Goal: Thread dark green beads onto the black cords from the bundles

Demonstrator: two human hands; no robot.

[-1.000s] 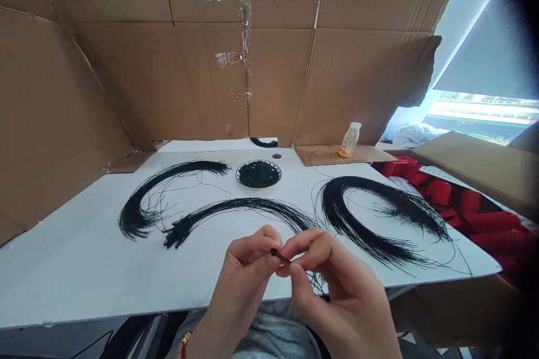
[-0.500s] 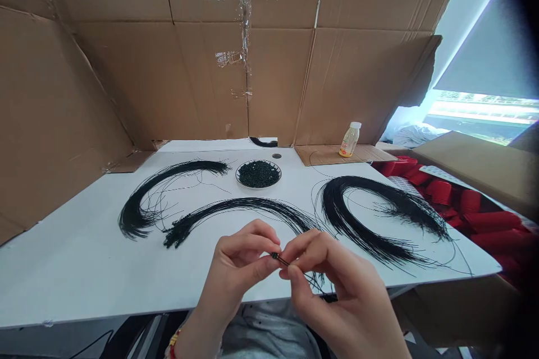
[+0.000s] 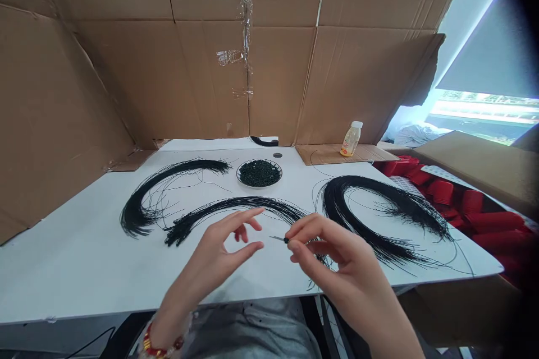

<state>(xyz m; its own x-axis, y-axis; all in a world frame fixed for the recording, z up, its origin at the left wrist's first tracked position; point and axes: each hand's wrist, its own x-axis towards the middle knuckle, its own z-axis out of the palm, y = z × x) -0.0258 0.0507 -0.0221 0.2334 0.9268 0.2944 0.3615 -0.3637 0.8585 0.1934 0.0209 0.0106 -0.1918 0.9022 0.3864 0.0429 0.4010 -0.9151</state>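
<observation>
A cardboard wall (image 3: 105, 67) is taped up behind a white counter (image 3: 71, 275), and a box (image 3: 475, 165) of red cups (image 3: 492, 223) is seen off to the right. A bottle (image 3: 351, 139) is stood on a brown card sheet (image 3: 332, 153) at the far edge. Three long arcs of black cord are laid across the counter: a left bundle (image 3: 135, 219), a middle bundle (image 3: 240, 202) and a right bundle (image 3: 337, 202). Near the far edge, a round dish (image 3: 259, 186) is heaped with small dark beads (image 3: 259, 173), so a large stock appears to be left. The middle bundle's left end looks knobbed with beads; how far the other bundles are worked cannot be told. At the front, a short cord (image 3: 278, 238) tipped with one bead is held above the counter, pinched tightly by the fingers (image 3: 292, 235) of the right hand (image 3: 337, 258). The left hand (image 3: 210, 261) is raised just beside it, its fingers (image 3: 248, 216) spread open, with nothing held.
</observation>
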